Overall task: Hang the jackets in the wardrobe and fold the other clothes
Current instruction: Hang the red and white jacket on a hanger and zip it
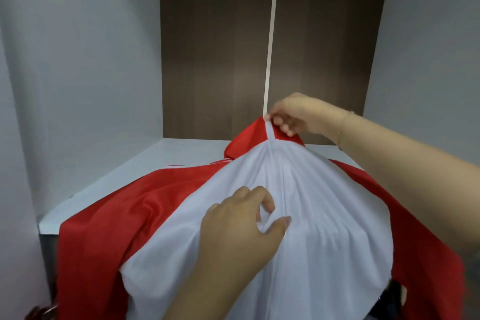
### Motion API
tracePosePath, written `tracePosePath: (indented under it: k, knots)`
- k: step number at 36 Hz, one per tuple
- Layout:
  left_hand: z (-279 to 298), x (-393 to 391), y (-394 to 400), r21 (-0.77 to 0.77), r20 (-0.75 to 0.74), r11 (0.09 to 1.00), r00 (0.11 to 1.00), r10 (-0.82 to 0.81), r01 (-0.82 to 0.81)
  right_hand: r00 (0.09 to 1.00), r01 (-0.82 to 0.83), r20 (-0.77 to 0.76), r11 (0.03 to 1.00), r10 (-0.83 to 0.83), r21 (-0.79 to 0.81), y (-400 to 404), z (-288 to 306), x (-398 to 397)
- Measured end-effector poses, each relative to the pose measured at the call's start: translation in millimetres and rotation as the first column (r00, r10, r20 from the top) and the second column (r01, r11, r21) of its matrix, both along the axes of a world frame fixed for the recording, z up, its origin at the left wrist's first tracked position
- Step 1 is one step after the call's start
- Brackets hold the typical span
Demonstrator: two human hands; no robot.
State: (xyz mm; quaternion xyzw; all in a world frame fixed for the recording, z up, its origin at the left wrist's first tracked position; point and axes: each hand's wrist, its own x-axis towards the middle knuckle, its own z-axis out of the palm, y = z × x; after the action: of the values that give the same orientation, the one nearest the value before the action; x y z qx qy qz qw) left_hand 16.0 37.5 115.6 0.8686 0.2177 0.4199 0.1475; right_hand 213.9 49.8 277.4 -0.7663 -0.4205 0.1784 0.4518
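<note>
A red and white jacket lies spread over the white shelf inside the wardrobe, its white panel facing up and red sleeves draping off both sides. My right hand pinches the red collar at its white centre strip and lifts it up. My left hand rests on the white panel lower down and pinches a fold of the fabric between thumb and fingers.
The wardrobe has grey side walls and a dark brown back panel with a white vertical strip down its middle. Dark items show at the lower right under the jacket, and a brownish object sits at the lower left.
</note>
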Motion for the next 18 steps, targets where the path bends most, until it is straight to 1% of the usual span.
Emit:
tracePosePath:
  k: [1, 2, 3, 4, 5, 6, 7, 8, 9, 10, 11, 12, 13, 14, 16, 18]
  knots:
    - [1.8, 0.7, 2.9, -0.025, 0.012, 1.000, 1.000, -0.008, 0.008, 0.937, 0.083, 0.342, 0.996, -0.064, -0.043, -2.1, -6.4, 2.2]
    - [5.2, 1.7, 6.5, -0.055, 0.045, 0.998, 0.999, -0.021, 0.023, 0.784, 0.160, 0.614, 0.985, -0.091, -0.058, -6.5, -12.9, 6.4]
    - [9.8, 2.8, 10.9, -0.084, 0.099, 0.995, 0.994, -0.038, 0.046, 0.632, 0.223, 0.769, 0.972, -0.089, -0.071, -11.2, -19.3, 12.0]
    - [15.3, 4.1, 16.5, -0.097, 0.157, 0.993, 0.986, -0.048, 0.064, 0.557, 0.259, 0.827, 0.962, -0.073, -0.089, -15.8, -25.3, 19.1]
    - [21.5, 5.6, 23.5, -0.084, 0.203, 0.994, 0.978, -0.047, 0.066, 0.568, 0.262, 0.822, 0.956, -0.044, -0.131, -21.1, -31.0, 26.9]
    - [28.3, 7.1, 31.5, -0.058, 0.229, 0.997, 0.973, -0.037, 0.051, 0.652, 0.218, 0.758, 0.959, -0.007, -0.179, -26.6, -36.3, 34.7]
    - [35.7, 8.9, 40.7, -0.036, 0.227, 0.999, 0.974, -0.026, 0.035, 0.767, 0.142, 0.642, 0.970, 0.019, -0.198, -31.7, -41.0, 40.7]
    - [43.1, 11.4, 50.8, -0.027, 0.182, 0.999, 0.983, -0.014, 0.019, 0.870, 0.060, 0.492, 0.983, 0.035, -0.175, -36.7, -45.4, 45.6]
    - [50.0, 15.6, 60.9, -0.027, 0.085, 1.000, 0.996, 0.010, -0.007, 0.929, 0.010, 0.369, 0.991, 0.039, -0.130, -41.0, -49.8, 49.4]
    - [56.5, 20.2, 69.8, -0.018, -0.059, 0.999, 0.997, 0.041, -0.042, 0.950, 0.002, 0.311, 0.997, 0.023, -0.080, -44.4, -54.4, 53.1]
    - [61.6, 25.4, 77.7, 0.005, -0.219, 0.998, 0.974, 0.058, -0.058, 0.952, 0.017, 0.305, 0.999, -0.005, -0.037, -46.1, -59.5, 56.4]
    - [64.6, 30.9, 83.3, 0.011, -0.357, 0.999, 0.933, 0.037, -0.036, 0.944, 0.037, 0.327, 0.999, -0.031, -0.012, -47.3, -65.4, 58.9]
    - [65.9, 35.8, 85.9, -0.023, -0.446, 1.000, 0.895, -0.028, 0.019, 0.935, 0.049, 0.351, 0.999, -0.043, -0.008, -47.8, -71.8, 59.1]
    - [65.2, 40.1, 86.6, -0.094, -0.479, 0.992, 0.869, -0.122, 0.088, 0.934, 0.047, 0.355, 0.999, -0.035, -0.023, -48.7, -78.2, 58.1]
    - [59.0, 46.3, 86.1, -0.228, -0.432, 0.950, 0.853, -0.294, 0.213, 0.951, -0.023, 0.306, 0.998, 0.042, -0.064, -50.8, -89.9, 54.2]
    - [51.7, 48.1, 84.9, -0.241, -0.378, 0.937, 0.865, -0.330, 0.252, 0.952, -0.085, 0.292, 0.995, 0.095, -0.046, -53.9, -98.0, 48.2]
